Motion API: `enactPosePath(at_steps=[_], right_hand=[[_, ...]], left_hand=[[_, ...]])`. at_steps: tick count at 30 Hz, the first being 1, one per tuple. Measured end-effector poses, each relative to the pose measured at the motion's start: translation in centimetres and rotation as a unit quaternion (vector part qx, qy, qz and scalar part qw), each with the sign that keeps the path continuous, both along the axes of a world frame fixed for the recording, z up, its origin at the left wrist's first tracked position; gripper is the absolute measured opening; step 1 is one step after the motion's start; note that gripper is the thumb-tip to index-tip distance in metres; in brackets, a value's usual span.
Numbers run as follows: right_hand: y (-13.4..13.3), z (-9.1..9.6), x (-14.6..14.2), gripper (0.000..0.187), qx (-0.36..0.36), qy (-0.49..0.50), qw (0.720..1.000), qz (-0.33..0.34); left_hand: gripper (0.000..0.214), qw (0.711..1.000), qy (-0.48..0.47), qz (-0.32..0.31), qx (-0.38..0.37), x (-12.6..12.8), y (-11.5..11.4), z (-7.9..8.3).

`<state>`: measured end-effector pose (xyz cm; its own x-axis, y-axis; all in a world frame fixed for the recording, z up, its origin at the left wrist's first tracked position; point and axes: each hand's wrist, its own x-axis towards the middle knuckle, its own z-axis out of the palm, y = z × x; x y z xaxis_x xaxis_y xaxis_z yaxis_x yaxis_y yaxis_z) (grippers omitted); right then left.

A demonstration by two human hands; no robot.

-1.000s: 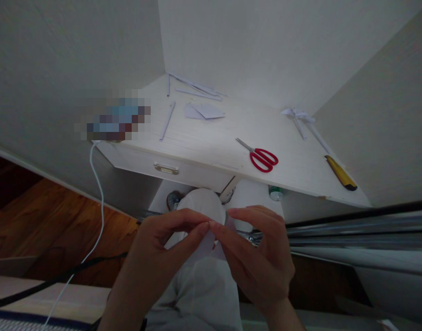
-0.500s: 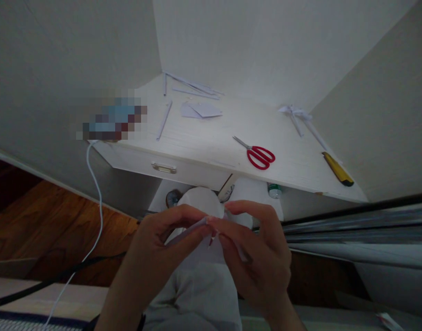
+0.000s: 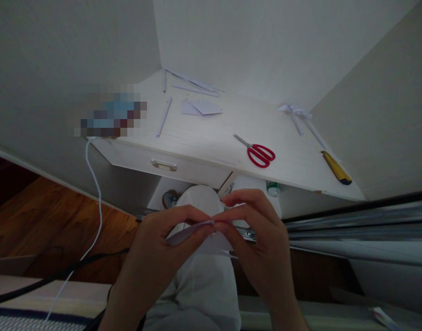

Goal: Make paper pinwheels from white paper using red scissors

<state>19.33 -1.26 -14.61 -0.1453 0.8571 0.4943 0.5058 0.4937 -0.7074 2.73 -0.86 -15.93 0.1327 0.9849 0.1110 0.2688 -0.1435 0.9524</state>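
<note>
Over the lap (image 3: 200,289), hands (image 3: 153,246) pinch paper (image 3: 189,233), perhaps folded

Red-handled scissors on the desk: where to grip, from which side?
Take the scissors by the red handle loops, probably with the right hand, coming from the front of the desk. They lie flat, loops toward the front edge and angled right, blades pointing back-left, away from the person, so this approach should keep the grip clear of the blades.

There are two hands (image 3: 152,243) (image 3: 266,239) and one scissors (image 3: 252,147) (one bottle (image 3: 273,189), too).
</note>
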Motion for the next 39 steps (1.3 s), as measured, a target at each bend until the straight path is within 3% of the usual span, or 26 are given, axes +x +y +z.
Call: enactPosePath(at_steps=[13, 21, 27, 39], right_hand=[[0.06, -0.1, -0.39, 0.007, -0.01, 0.006, 1.0, -0.01], [0.13, 0.06, -0.52, 0.01, -0.01, 0.002, 1.0, -0.006], [0.12, 0.16, -0.28, 0.009, -0.053, 0.04, 0.998, 0.018], [0.09, 0.19, -0.2, 0.015, -0.088, 0.071, 0.994, -0.005]], left_hand=[[0.007, 0.999, 0.032, 0.028, 0.019, -0.1, -0.03, 0.14], [0.007, 1.0, 0.02, 0.011, 0.012, 0.15, -0.25, -0.34], [0.007, 1.0, 0.018, 0.008, 0.005, 0.35, -0.3, 0.14], [0.007, 0.999, 0.018, 0.016, 0.035, 0.49, -0.13, 0.48]])
